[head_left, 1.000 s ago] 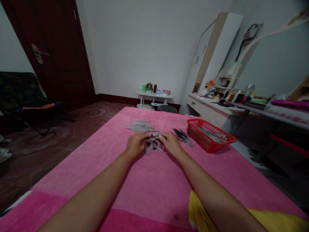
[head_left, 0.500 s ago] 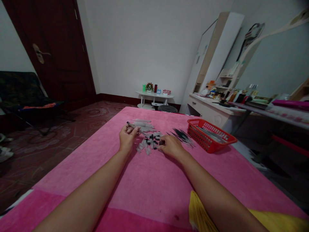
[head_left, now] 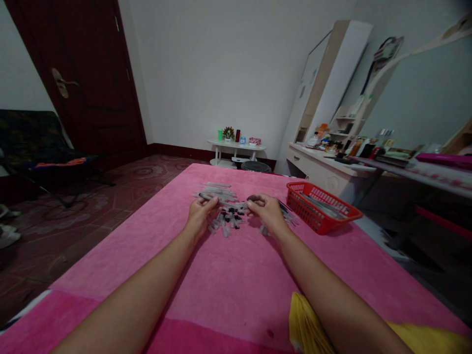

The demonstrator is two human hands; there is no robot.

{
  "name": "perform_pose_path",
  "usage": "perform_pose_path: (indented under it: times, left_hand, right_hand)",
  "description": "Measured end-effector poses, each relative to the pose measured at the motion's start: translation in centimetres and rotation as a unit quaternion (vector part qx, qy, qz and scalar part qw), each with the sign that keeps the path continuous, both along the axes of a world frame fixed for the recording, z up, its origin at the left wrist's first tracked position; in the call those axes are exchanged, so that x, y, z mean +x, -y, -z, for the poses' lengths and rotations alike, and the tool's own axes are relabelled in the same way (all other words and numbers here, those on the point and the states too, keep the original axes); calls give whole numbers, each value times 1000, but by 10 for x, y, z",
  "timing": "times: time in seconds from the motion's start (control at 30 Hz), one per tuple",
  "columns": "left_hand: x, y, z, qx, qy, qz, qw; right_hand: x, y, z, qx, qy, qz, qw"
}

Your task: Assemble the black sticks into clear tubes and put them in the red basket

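My left hand (head_left: 199, 214) is closed around a slim pen (head_left: 202, 196) with a dark end, its fingers and thumb pinching the shaft. Beyond it lies a bundle of clear pen barrels (head_left: 217, 189). Between my hands, small black plugs (head_left: 231, 213) and clear pen caps (head_left: 225, 229) form a loose pile. My right hand (head_left: 268, 212) is raised just right of this pile with its fingertips pinched together; what they hold is too small to make out. Dark pen refills (head_left: 289, 214) lie behind my right hand, partly covered by it.
A red plastic basket (head_left: 319, 223) with long thin pieces inside stands at the table's right. The pink cloth (head_left: 221, 285) covers the table. Yellow fabric (head_left: 308, 324) lies under my right forearm. A dressing table (head_left: 324, 162) with bottles stands beyond the basket.
My right hand has lifted from the pile's right side and shifted away and to the right, uncovering clear pieces beneath it. My left hand has moved slightly right, lowering the pen.
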State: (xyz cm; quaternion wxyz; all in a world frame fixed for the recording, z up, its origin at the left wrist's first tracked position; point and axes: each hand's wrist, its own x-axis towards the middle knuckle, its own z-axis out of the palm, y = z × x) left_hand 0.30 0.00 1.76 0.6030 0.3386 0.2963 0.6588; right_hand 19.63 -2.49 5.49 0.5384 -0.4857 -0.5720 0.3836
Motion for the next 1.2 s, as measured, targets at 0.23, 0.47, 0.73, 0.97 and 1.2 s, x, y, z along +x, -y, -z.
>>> perform_pose_path:
  times: [0.23, 0.47, 0.73, 0.97, 1.2]
  left_hand:
    - [1, 1, -1, -11, 9, 22, 1000]
    - [-1, 2, -5, -25, 31, 10, 999]
    - [0, 4, -6, -26, 35, 7, 999]
    - [2, 5, -7, -34, 20, 21, 999]
    - [1, 4, -3, -21, 11, 62, 998]
  right_hand:
    - [-6, 4, 1, -29, -162, 14, 986]
    - [-7, 4, -1, -60, -198, -5, 978]
    - [-13, 8, 2, -25, -122, -11, 992]
    - [-15, 8, 0, 80, 26, 22, 996]
    - [-16, 10, 1, 140, 135, 37, 980]
